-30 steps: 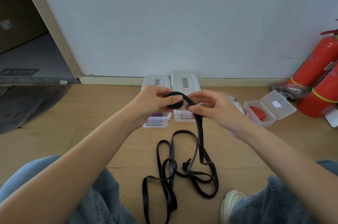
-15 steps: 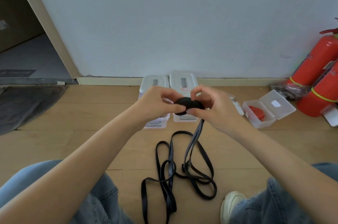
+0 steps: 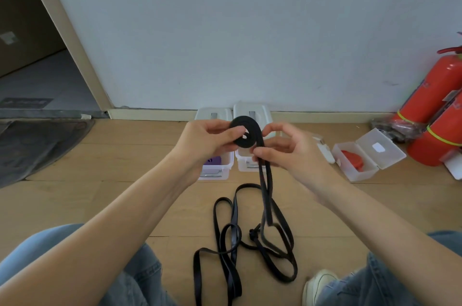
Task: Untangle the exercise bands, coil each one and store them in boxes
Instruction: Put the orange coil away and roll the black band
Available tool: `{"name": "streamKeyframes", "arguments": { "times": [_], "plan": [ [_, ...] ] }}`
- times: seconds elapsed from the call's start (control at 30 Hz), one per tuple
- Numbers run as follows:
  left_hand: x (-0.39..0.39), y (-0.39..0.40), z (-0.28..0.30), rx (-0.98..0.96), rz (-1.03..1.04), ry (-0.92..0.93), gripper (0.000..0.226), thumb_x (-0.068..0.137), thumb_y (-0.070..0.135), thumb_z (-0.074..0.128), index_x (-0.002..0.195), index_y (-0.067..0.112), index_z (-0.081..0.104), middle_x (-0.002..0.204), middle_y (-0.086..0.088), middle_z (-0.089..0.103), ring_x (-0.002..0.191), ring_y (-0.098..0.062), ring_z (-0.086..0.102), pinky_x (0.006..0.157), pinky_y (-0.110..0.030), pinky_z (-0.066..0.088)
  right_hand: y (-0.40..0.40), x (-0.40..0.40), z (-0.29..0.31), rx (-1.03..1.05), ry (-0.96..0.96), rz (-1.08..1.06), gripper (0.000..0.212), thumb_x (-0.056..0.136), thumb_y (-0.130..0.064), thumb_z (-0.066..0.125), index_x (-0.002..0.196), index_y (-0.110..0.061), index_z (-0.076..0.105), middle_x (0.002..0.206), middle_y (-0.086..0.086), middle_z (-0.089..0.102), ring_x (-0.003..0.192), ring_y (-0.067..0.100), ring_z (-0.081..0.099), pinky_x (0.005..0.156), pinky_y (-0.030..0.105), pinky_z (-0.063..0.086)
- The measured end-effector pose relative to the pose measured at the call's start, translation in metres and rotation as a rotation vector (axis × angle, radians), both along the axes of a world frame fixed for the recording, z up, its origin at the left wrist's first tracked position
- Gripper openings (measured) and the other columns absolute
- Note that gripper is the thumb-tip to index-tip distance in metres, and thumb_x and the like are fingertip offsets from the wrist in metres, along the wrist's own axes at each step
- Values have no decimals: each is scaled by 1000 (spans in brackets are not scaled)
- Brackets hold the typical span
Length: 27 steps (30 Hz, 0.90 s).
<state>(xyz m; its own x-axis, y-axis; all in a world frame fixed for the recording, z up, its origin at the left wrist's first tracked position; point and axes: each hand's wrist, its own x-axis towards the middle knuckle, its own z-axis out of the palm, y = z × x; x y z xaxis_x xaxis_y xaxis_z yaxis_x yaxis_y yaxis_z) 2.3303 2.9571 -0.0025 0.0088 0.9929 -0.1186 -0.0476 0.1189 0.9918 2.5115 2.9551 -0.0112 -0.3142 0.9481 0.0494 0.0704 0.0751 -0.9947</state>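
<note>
Left hand [image 3: 210,142] pinching black coil [image 3: 246,134] flat; right hand [image 3: 287,153] pinching the tail at five o'clock. Soft, limp, light band — best gripped across the coil's faces.

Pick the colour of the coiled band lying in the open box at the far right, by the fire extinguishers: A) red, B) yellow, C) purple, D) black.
A: the open box by the fire extinguishers holds a red coil.
</note>
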Motion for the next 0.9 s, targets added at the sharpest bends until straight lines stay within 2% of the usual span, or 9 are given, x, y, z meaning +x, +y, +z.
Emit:
{"name": "streamKeyframes", "arguments": {
  "times": [0.13,0.2,0.27,0.33,0.4,0.57,0.7,0.83,0.9],
  "plan": [
    [10,-5,-9,-24,-49,-28,16,79,11,70,95,7,69,92,-6,73,84,-16,71,73,-20,56,1,2,-1,17,15,-80,19,78,-7,70,90,-13,57,79,8,73,74,24,70,74,30,57],
    [8,-4,-7,-28,-137,112,17,79,11,71,96,9,68,92,-5,73,86,-15,70,72,-16,55,3,6,-1,99,-106,-89,17,78,-8,70,89,-18,61,76,4,73,74,19,70,77,29,56],
    [4,-3,-4,-14,-244,314,20,80,12,71,99,13,68,91,-2,74,88,-13,70,74,-14,53,4,7,3,276,-301,-57,23,79,-9,70,86,-31,64,74,-6,71,73,4,66,73,17,51],
    [6,-6,-3,-19,-352,316,19,82,10,67,100,15,68,90,0,74,86,-9,69,74,-16,55,5,7,6,422,-443,9,35,80,-8,68,87,-42,61,80,-14,67,79,-4,61,71,8,45],
    [9,-9,-2,-2,-409,303,17,85,6,64,95,18,68,85,4,73,82,-5,69,72,-17,55,4,5,7,472,-481,62,39,83,-7,65,90,-45,61,87,-7,65,85,2,59,73,12,46],
    [2,-4,1,7,-307,151,22,85,8,63,107,8,66,88,-5,74,83,-13,71,69,-17,55,7,6,9,286,-220,12,33,82,-9,67,98,-37,66,91,-8,71,87,3,64,76,13,48],
    [1,-3,4,-34,-292,-73,21,86,11,61,106,9,67,94,-8,74,88,-20,71,73,-22,56,8,9,8,33,47,-52,18,79,-12,70,93,-21,63,84,-3,73,78,16,70,71,20,54],
    [8,-4,-2,-74,-248,-134,21,87,8,60,108,5,65,99,-12,72,89,-22,70,73,-21,56,7,3,1,77,-14,-82,19,79,-7,70,90,-19,60,77,-1,73,73,17,69,74,25,56],
    [8,-4,-4,-49,-287,46,24,86,8,62,110,7,65,100,-9,72,90,-14,69,75,-19,56,7,5,3,161,-128,-73,20,79,-6,70,89,-21,61,76,-3,73,73,10,69,71,19,54]
  ]
}}
